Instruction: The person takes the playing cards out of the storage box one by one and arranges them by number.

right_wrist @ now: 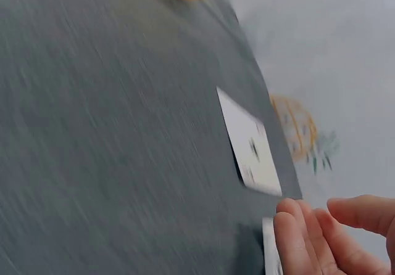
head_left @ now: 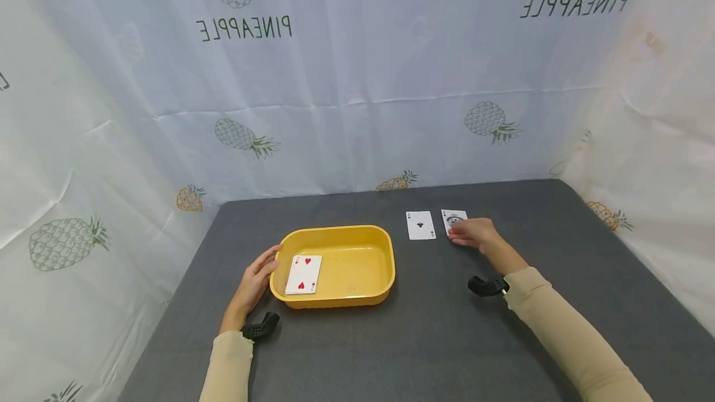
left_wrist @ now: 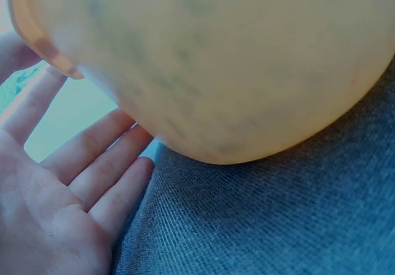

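My left hand (head_left: 252,283) rests at the left rim of a yellow plastic tray (head_left: 352,298), its fingers fairly straight. In the left wrist view, fingertips (left_wrist: 143,138) lie against the tray's outer wall. Inside the tray, at the left, is a two of hearts (head_left: 303,275), face up. Over at the back right, my right hand (head_left: 475,232) reaches over a playing card (head_left: 451,216) with a large ornate black emblem, covering its lower right part. The right wrist view shows those fingers straight and together, the thumb apart. Just left lies an ace of clubs (head_left: 421,232), face up.
A dark grey cloth (head_left: 413,352) covers the table. White curtains (head_left: 357,67) with pineapple prints hang behind and along both sides. The table's back edge runs close behind the two cards. Black wrist cameras sit on both wrists.
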Action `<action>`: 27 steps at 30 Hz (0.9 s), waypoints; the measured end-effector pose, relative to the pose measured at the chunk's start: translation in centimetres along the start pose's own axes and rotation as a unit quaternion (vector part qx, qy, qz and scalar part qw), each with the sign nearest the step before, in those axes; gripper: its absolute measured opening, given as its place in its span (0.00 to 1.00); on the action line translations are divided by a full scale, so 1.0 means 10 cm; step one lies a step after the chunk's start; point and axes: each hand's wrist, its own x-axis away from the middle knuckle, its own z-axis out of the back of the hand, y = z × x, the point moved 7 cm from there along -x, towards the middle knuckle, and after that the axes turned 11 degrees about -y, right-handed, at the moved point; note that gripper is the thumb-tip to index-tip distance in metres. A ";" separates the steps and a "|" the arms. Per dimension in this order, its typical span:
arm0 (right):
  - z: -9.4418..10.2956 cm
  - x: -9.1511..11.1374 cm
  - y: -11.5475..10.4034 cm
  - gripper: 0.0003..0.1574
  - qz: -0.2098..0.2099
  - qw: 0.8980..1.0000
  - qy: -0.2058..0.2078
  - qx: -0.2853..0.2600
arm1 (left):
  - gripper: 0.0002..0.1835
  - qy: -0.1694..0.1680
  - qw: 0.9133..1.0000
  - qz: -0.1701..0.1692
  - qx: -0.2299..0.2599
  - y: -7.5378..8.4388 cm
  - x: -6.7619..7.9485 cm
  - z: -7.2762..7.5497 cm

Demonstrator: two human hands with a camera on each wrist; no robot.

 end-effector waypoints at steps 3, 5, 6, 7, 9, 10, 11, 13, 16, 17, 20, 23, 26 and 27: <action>-0.21 0.02 0.05 0.29 0.009 0.999 -0.035 0.000 | 0.30 0.000 1.000 0.008 -0.002 0.00 0.01 0.00; -0.34 0.05 0.10 0.29 0.011 0.998 -0.060 0.004 | 0.29 -0.002 1.000 0.011 -0.002 0.00 0.02 -0.01; -0.40 0.07 0.11 0.30 0.014 0.997 -0.075 0.006 | 0.29 -0.001 1.000 0.012 -0.001 0.00 0.03 -0.01; -0.46 0.09 0.13 0.30 0.017 0.996 -0.089 0.007 | 0.29 0.000 1.000 0.013 -0.002 0.01 0.03 -0.01; -0.58 0.13 0.16 0.31 0.023 0.993 -0.112 0.012 | 0.29 0.000 1.000 0.014 -0.003 0.01 0.05 -0.01; -0.63 0.16 0.17 0.31 0.026 0.992 -0.121 0.022 | 0.29 0.001 1.000 0.012 -0.005 0.01 0.05 0.00; -0.68 0.17 0.16 0.32 0.031 0.991 -0.130 0.021 | 0.29 0.001 1.000 0.010 -0.004 0.01 0.06 0.00; -0.80 0.21 0.15 0.33 0.045 0.988 -0.144 0.031 | 0.30 0.001 1.000 0.006 -0.003 0.01 0.06 0.02; -0.97 0.27 0.10 0.33 0.066 0.982 -0.170 0.038 | 0.30 0.005 1.000 0.009 -0.008 0.01 0.07 0.03; -1.04 0.28 0.07 0.34 0.073 0.980 -0.180 0.036 | 0.30 0.006 1.000 0.010 -0.009 0.00 0.06 0.04; -1.23 0.32 0.02 0.32 0.082 0.974 -0.211 0.023 | 0.30 0.008 1.000 0.015 -0.012 0.01 0.05 0.04; -1.41 0.31 -0.03 0.31 0.082 0.970 -0.227 0.003 | 0.30 0.001 1.000 0.008 -0.001 0.00 0.01 0.04; -1.59 0.31 -0.10 0.29 0.081 0.970 -0.230 -0.014 | 0.31 -0.005 1.000 0.002 0.015 0.00 -0.04 0.02; -1.64 0.30 -0.13 0.28 0.083 0.970 -0.229 -0.015 | 0.31 -0.007 1.000 0.000 0.017 0.00 -0.05 0.02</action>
